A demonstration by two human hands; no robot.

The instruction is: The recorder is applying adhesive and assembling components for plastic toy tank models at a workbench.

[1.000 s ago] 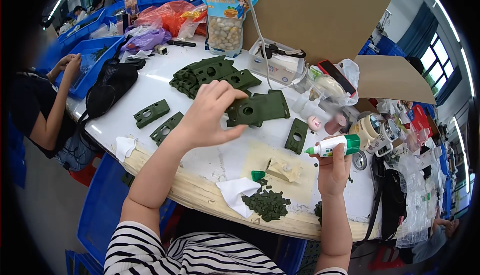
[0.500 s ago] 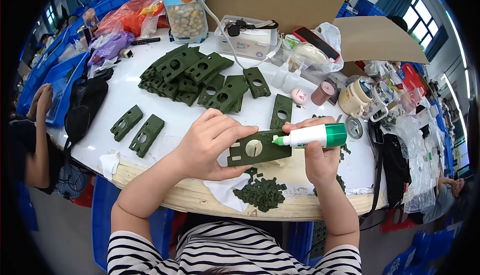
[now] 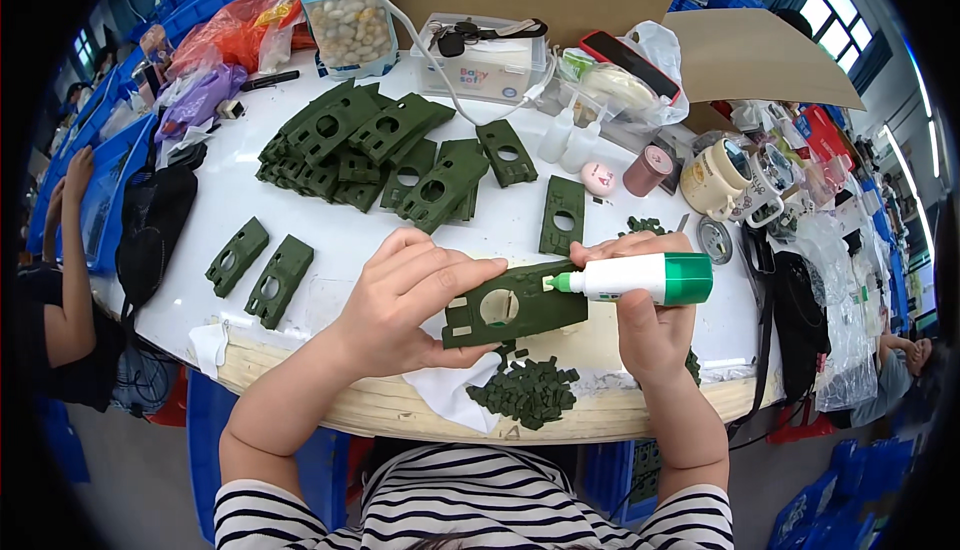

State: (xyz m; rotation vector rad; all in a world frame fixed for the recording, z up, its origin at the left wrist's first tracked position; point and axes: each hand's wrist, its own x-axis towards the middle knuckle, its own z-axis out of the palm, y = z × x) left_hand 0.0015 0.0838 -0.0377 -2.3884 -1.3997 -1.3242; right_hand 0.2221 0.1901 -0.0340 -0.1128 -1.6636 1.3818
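My left hand [image 3: 395,300] grips a dark green plastic toy tank hull [image 3: 545,318] by its left end, thumb below and fingers above. The hull has a round hole, through which the pale surface behind shows, and small rectangular slots. Wrapped by my right hand [image 3: 655,340] is a white glue bottle [image 3: 625,278] with a green base and a green nozzle. It lies nearly level, its tip at a small slot on the hull's upper face. Just below the hull is a heap of small dark green pieces [image 3: 525,393], beside a white tissue [image 3: 455,395].
A pile of similar hulls [image 3: 340,135] stands at the back, with two more hulls [image 3: 280,280] at left and one hull [image 3: 562,215] beyond my hands. Small bottles [image 3: 578,145], a pink cylinder [image 3: 648,170] and a mug [image 3: 712,180] stand back right. A black bag [image 3: 155,215] lies left.
The whole view has shifted slightly. The hull is tilted a little more, its right end higher. The glue tip stays at the same slot, and both hands keep their grip.
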